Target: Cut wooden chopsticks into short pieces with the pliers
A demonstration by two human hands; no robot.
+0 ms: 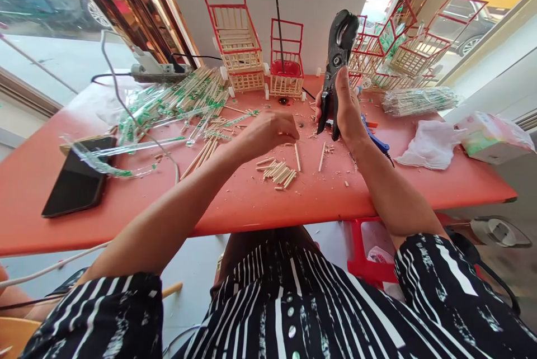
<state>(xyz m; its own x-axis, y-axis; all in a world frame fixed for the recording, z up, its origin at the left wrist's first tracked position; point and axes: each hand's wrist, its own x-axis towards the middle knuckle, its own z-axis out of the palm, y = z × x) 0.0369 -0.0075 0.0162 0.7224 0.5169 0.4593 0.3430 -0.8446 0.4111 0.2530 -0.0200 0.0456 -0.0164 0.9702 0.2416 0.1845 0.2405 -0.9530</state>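
Observation:
My right hand point(344, 106) grips black cutting pliers point(338, 51), held upright with the jaws pointing up and away from me. My left hand point(268, 131) hovers low over the red table point(251, 202) with its fingers pinched together; whether it holds a small stick piece I cannot tell. Just in front of it lies a little heap of short cut wooden sticks point(278, 171). Two longer stick pieces point(297, 156) lie between my hands, among wood crumbs.
Wrapped chopsticks point(180, 99) pile up at the left with a power strip point(157, 72) behind. A black phone point(79, 177) lies near the left edge. Small red-and-wood stick models point(286, 65) stand at the back. White cloth point(430, 143) and a tissue pack point(489, 135) lie right.

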